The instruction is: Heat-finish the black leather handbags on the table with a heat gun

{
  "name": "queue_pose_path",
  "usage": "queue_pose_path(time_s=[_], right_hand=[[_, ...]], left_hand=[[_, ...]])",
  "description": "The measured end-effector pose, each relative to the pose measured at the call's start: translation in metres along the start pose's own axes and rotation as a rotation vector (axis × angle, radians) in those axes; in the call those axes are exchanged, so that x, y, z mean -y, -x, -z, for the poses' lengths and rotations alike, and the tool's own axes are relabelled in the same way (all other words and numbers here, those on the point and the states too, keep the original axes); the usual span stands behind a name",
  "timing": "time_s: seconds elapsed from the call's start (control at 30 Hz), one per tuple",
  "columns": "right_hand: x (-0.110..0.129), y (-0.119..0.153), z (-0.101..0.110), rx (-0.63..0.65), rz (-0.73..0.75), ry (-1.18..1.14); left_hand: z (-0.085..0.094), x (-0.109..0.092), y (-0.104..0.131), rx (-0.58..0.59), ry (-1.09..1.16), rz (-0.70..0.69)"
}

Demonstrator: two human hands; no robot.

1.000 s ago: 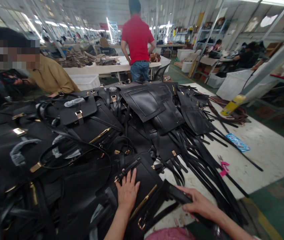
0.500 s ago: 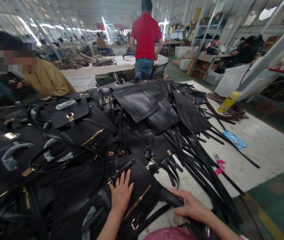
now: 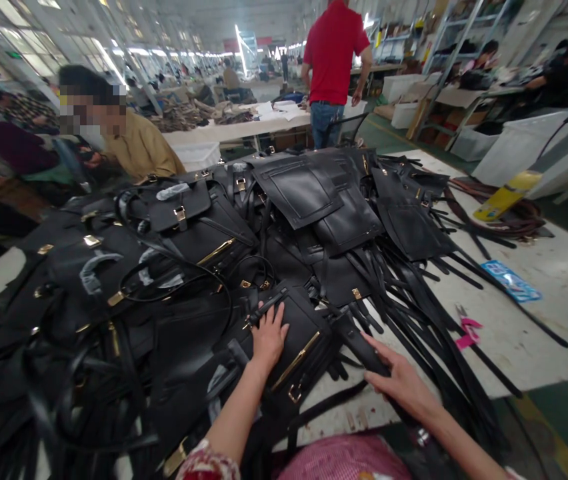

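Nearest to us, our left hand [image 3: 268, 339] lies flat, fingers spread, on a black bag [image 3: 300, 340] with a gold zip, at the near edge of the tabletop [image 3: 539, 320]; its grip is apart, pressing rather than clasping. Our right hand [image 3: 404, 385] rests just beside it on a black strap [image 3: 364, 347] running off that bag, fingers laid over the strap; we cannot tell whether they close around it.

The pale tabletop is stained and scuffed. To the left, finished black bags [image 3: 184, 220] with gold clasps lie heaped, some handles in clear wrap. In the middle, flat leather panels [image 3: 299, 190] overlap, with loose straps [image 3: 414, 300] fanning towards the right. On the bare part lie pink snips [image 3: 465, 329], a blue packet [image 3: 511, 281] and, farther off, a yellow can [image 3: 507, 197] on its side.

Beyond, a person in a tan jacket [image 3: 139, 147] bends over the pile, and a person in a red shirt [image 3: 337, 50] stands at the next bench. White bins [image 3: 514, 147], shelving and long rows of ceiling lights fill the hall.
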State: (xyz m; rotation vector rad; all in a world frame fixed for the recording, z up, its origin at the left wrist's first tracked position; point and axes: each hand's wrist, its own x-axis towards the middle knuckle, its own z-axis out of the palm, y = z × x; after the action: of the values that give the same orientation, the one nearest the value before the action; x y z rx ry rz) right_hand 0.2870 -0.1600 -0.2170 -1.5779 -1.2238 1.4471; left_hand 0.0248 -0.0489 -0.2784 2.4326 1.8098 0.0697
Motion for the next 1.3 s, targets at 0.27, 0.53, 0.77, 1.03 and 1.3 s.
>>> queue_pose_path(time_s=[0.27,0.53,0.77,1.03,1.3], right_hand=[[0.010,0.037,-0.067,0.448,-0.049,0.204],[0.022,0.028,-0.131,0.610,-0.006,0.320],[0.017,0.006,-0.148,0.476,-0.047,0.060],[0.033,-0.021,-0.180,0.501,-0.041,0.126],[0.077,-0.079,-0.244,0.518,0.067,0.201]], left_hand=[[0.038,0.086,0.099,0.032,-0.008,-0.138],[-0.007,0.108,0.153,-0.128,-0.140,0.240],[-0.008,0.113,0.156,-0.161,-0.081,0.221],[-0.016,0.118,0.162,-0.239,0.089,0.239],[-0.018,0.118,0.163,-0.251,0.296,0.299]])
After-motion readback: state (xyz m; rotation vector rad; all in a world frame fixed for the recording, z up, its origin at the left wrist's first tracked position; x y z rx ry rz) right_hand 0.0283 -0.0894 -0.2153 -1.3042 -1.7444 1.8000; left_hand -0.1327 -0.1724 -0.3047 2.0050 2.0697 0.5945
